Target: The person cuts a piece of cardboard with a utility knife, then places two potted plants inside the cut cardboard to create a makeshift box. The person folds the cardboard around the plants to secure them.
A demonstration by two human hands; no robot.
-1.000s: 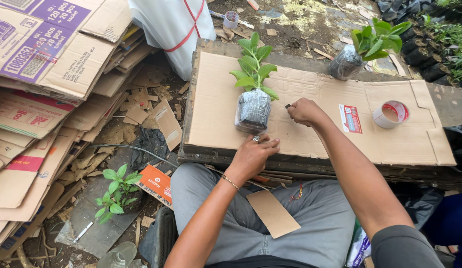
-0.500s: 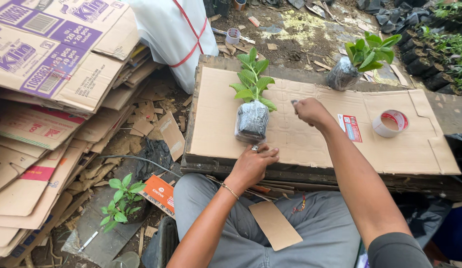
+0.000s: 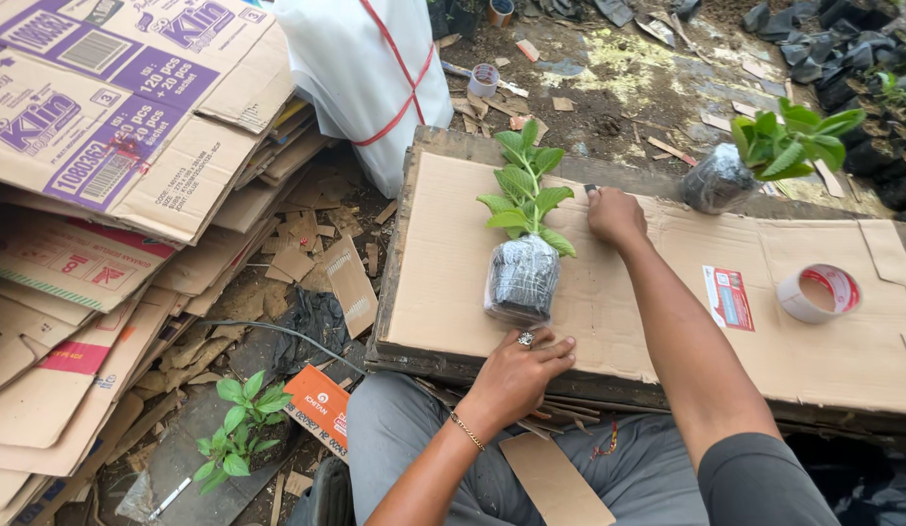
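Head view, left hand (image 3: 519,375) beside wrapped seedling (image 3: 522,276), right hand (image 3: 615,214) on cardboard sheet (image 3: 667,292)

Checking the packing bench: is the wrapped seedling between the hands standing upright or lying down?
Lying down. The wrapped seedling lies flat on the cardboard sheet, its leaves pointing away from the person.
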